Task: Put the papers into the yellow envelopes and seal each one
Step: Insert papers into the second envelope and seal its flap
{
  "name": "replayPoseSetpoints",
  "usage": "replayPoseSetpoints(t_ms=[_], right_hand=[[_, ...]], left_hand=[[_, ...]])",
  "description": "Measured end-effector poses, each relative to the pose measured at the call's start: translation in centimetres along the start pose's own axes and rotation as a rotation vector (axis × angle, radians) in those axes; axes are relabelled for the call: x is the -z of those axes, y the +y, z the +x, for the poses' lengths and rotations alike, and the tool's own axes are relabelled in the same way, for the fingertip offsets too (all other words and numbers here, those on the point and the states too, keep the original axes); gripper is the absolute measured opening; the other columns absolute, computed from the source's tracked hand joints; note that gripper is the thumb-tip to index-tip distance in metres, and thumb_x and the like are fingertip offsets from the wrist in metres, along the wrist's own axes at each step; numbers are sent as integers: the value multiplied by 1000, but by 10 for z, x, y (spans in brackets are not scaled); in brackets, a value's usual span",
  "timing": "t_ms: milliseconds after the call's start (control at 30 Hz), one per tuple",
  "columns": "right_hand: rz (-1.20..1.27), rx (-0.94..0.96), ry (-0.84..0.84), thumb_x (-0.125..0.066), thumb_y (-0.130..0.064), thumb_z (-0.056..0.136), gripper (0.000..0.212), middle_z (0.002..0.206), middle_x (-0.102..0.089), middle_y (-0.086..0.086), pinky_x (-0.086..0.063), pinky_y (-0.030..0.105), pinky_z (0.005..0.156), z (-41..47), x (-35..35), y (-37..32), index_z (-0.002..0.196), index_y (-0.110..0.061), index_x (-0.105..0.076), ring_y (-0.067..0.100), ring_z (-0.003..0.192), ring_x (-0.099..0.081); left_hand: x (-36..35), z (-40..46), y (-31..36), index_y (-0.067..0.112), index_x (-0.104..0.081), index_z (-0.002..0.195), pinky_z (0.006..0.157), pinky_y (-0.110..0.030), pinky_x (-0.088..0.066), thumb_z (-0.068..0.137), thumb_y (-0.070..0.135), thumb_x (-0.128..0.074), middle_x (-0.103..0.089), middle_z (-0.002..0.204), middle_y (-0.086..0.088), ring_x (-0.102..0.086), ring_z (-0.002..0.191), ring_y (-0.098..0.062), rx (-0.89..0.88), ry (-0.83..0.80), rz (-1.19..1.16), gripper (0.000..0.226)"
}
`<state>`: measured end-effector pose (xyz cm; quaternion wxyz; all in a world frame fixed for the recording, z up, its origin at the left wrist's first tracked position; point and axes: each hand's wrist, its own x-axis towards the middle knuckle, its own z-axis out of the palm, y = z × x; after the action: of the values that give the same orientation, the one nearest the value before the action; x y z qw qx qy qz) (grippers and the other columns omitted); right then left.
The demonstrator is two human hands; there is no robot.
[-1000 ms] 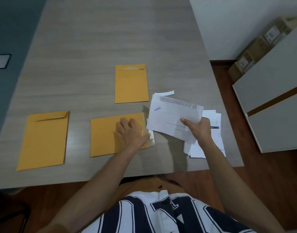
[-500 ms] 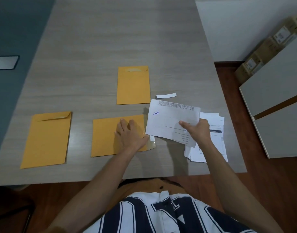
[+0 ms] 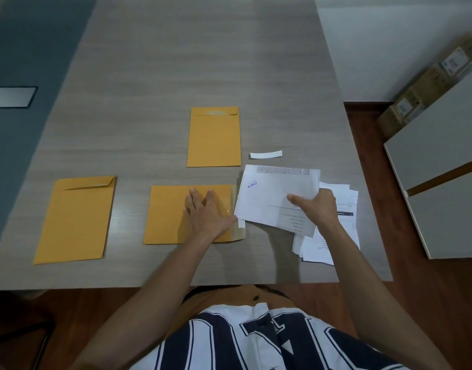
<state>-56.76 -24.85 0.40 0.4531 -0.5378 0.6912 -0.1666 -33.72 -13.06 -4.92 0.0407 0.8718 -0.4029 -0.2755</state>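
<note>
- Three yellow envelopes lie flat on the grey wood-grain table (image 3: 203, 49): the left envelope (image 3: 77, 222) near the table's left edge with its flap folded down but one corner lifted, the far envelope (image 3: 214, 137) upright near the middle, and the near envelope (image 3: 170, 214) lying sideways with its flap open toward the right.
- One white peel strip (image 3: 266, 155) lies alone, just beside the far envelope's lower right corner.
- One loose stack of printed papers (image 3: 333, 236) sits near the table's right front corner; how many sheets it holds cannot be counted from here.
- The left hand (image 3: 207, 214) presses flat on the near envelope, fingers straight and spread, close to its open mouth.
- The right hand (image 3: 316, 206) pinches a folded white sheet (image 3: 275, 193), thumb on top, fingers curled under; the sheet's left edge is at the near envelope's mouth, overlapping the flap.
- Whether any envelope already holds paper cannot be told.
- The table's far half is bare; the front edge runs just before the person's torso.
</note>
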Motion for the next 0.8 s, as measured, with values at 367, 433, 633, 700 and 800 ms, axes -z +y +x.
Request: replayPoseSetpoints(t_ms=[367, 433, 633, 700, 800], right_hand=[[157, -170, -304, -92, -16, 61, 44, 95, -74, 8, -58, 37, 81, -2, -32, 11, 98, -4, -70, 24, 86, -71], [178, -188, -339, -91, -13, 62, 44, 97, -74, 10, -57, 34, 76, -2, -42, 6, 99, -3, -70, 25, 86, -71], [169, -170, -400, -86, -6, 68, 41, 105, -71, 10, -56, 34, 74, -9, -75, -14, 104, -4, -67, 26, 92, -69], [125, -148, -398, -85, -10, 70, 40, 105, -70, 8, -56, 33, 75, -10, -83, -19, 104, -7, -66, 25, 93, -68], [118, -127, -340, -87, -19, 69, 39, 100, -71, 3, -56, 31, 73, -11, -83, -20, 103, -11, -68, 21, 91, -68]], left_hand=[[3, -2, 0, 21, -11, 155, 121, -50, -4, 73, 67, -61, 16, 162, -15, 15, 149, -31, -3, -15, -4, 106], [4, -4, -1, 21, -10, 156, 121, -50, -4, 74, 67, -62, 16, 162, -15, 14, 149, -32, -16, -17, 18, 106], [5, -4, -3, 20, -12, 155, 121, -50, -7, 74, 67, -62, 13, 162, -14, 13, 150, -31, -52, -12, 41, 106], [10, -3, -3, 20, -15, 154, 121, -50, -12, 71, 70, -63, 10, 163, -13, 8, 150, -31, -82, -1, 65, 108], [28, 6, -9, 24, -9, 154, 118, -48, -14, 58, 79, -69, 9, 163, -9, 5, 150, -29, -224, -53, 163, 126]])
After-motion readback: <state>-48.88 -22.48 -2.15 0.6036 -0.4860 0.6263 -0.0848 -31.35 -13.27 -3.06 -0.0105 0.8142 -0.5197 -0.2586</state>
